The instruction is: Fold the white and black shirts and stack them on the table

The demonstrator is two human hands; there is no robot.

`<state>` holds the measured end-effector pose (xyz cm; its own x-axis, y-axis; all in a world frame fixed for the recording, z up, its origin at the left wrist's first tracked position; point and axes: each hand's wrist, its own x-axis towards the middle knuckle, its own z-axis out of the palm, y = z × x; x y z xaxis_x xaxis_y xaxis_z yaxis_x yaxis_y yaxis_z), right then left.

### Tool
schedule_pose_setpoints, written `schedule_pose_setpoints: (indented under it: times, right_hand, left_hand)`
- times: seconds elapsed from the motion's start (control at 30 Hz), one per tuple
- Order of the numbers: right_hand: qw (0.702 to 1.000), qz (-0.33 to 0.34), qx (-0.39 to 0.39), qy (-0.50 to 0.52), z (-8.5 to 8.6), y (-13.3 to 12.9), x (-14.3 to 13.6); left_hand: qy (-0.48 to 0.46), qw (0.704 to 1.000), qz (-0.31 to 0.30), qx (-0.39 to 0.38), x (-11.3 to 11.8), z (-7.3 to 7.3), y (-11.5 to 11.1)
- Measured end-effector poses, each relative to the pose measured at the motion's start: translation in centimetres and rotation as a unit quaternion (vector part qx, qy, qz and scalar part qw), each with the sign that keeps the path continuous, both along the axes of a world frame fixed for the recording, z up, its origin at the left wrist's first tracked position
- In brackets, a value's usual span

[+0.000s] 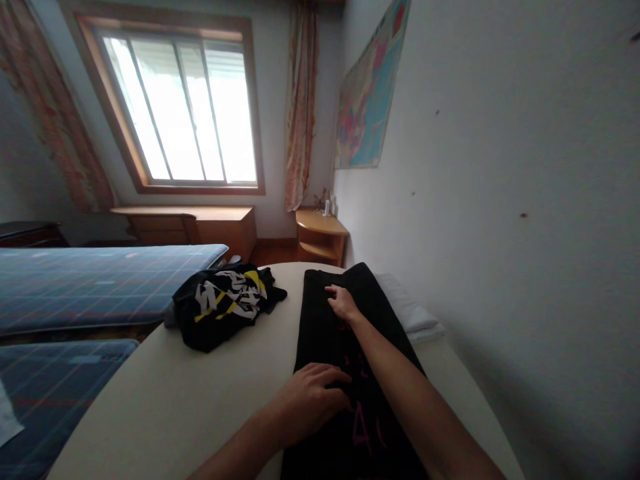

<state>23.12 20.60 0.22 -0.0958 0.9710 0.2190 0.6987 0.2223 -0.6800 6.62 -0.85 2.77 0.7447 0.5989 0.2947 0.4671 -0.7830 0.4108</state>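
A black garment [320, 333] with pink lettering lies in a long folded strip on the round cream table [240, 387]. Across its left edge, nearer to me, rests my left hand [313, 400], fingers apart and pointing right. My right hand [343, 303] is farther off, over the upper part of the garment, its fingers apart and a fingertip stretched toward the left. Neither hand visibly grips the cloth. To the left sits a bunched black garment [225, 303] with white and yellow print.
White folded cloth [407, 303] lies by the wall at the table's right edge. Blue plaid mattresses [100, 283] stand at the left. Behind are a wooden desk [225, 223], a corner shelf [320, 223] and a window. A map hangs on the right wall.
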Motion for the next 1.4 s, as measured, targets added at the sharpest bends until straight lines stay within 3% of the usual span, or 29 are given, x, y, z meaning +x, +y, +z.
schedule_pose_setpoints:
  times: [0.1, 0.3, 0.4, 0.5, 0.6, 0.77, 0.93, 1.17, 1.4]
  right_hand:
    - [1.000, -0.003, 0.014, -0.023, 0.4, 0.2, 0.1]
    - [0.997, 0.016, 0.025, -0.076, 0.2, -1.5, -0.4]
    - [0.993, 0.037, 0.045, -0.102, 0.7, -3.2, -0.3]
    - [0.980, 0.036, 0.095, -0.174, 1.9, -4.9, 1.0]
    - [0.964, -0.028, 0.120, -0.237, 3.3, -6.0, 3.6]
    - [0.951, -0.158, 0.087, -0.251, 4.2, -6.5, 8.6]
    - [0.957, -0.171, 0.039, -0.233, 3.2, -6.6, 11.0]
    - [0.967, -0.122, 0.050, -0.219, 2.8, -5.7, 10.6]
    - [0.973, -0.073, 0.055, -0.214, 2.9, -4.4, 7.4]
  left_hand:
    - [-0.031, 0.999, 0.034, 0.010, 0.9, -0.5, -0.2]
    - [-0.020, 0.999, 0.010, -0.024, 1.0, -1.2, -0.6]
    - [-0.066, 0.987, 0.143, 0.008, 0.2, -1.5, 0.3]
    - [-0.067, 0.953, 0.293, 0.045, -1.1, -2.5, 1.9]
    - [-0.043, 0.935, 0.350, 0.045, -2.5, -3.5, 3.5]
    - [-0.038, 0.934, 0.354, -0.010, -3.4, -3.5, 6.7]
    - [-0.034, 0.936, 0.344, -0.061, -2.5, -2.6, 11.3]
    - [-0.017, 0.917, 0.389, -0.084, -1.1, -2.9, 14.2]
    - [0.013, 0.903, 0.424, -0.066, -4.5, -2.7, 14.9]
